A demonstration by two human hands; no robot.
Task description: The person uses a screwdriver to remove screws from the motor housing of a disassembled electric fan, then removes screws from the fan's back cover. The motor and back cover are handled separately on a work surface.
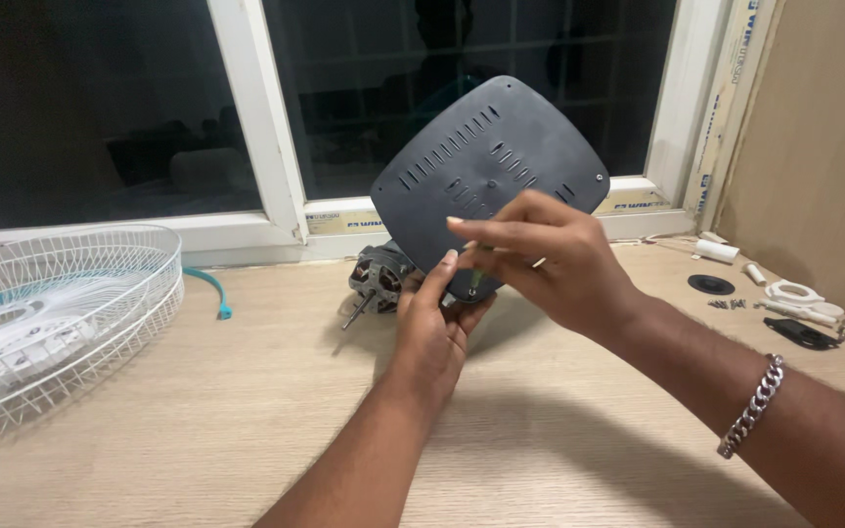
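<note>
A dark grey slotted plastic base plate point(489, 161) is held tilted up in front of the window, above the wooden table point(246, 391). My left hand point(434, 328) grips its lower edge from below. My right hand point(545, 256) is at the plate's lower face, its fingers pinched on a thin tool point(477, 281) whose tip meets the plate near the bottom. A fan motor point(378, 281) with a bare shaft sticks out to the left behind the plate, just beyond my left hand.
White wire fan guards point(61, 313) with a blade inside lie at the left. A teal curved strip point(209, 286) rests near the window sill. Small parts at the right: a black disc point(711, 285), screws point(731, 304), white pieces point(794, 293), a black piece point(802, 333).
</note>
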